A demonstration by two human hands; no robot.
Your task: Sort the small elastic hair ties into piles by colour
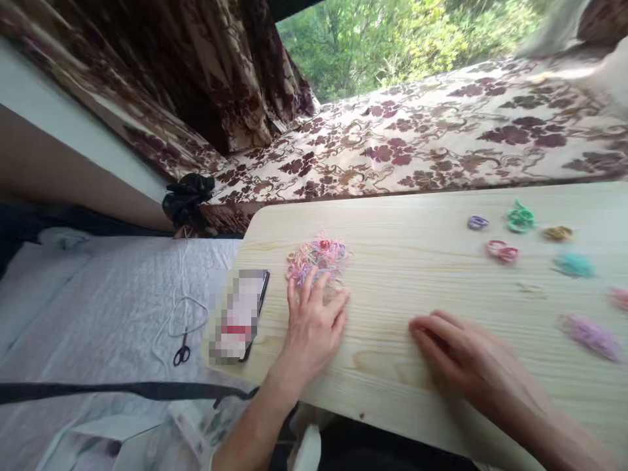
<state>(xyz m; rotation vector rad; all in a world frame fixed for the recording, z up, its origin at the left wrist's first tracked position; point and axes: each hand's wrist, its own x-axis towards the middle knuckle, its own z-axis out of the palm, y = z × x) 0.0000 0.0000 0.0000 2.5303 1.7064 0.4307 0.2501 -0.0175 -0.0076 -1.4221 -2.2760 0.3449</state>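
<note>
My left hand (316,324) lies at the near edge of a tangled pile of thin pastel loops (324,252) that look like hair ties. Its fingers are spread, and the fingertips touch the pile. Farther right, my right hand (456,350) is over the table with thumb and fingers drawn together; anything between them is hidden. Beyond it sit small single-colour bunches: a purple one (477,222), a green one (521,217), a red-and-pink one (502,252), a tan one (558,233), a turquoise one (575,264) and a lilac one (591,337).
A phone (239,317) lies at the left end of the pale wooden table (383,314). Faint cream loops (532,288) and a pink bunch (621,297) are at the right. Scissors (182,353) and a white cord rest on the bedding (118,301). Floral fabric (392,150) runs behind the table.
</note>
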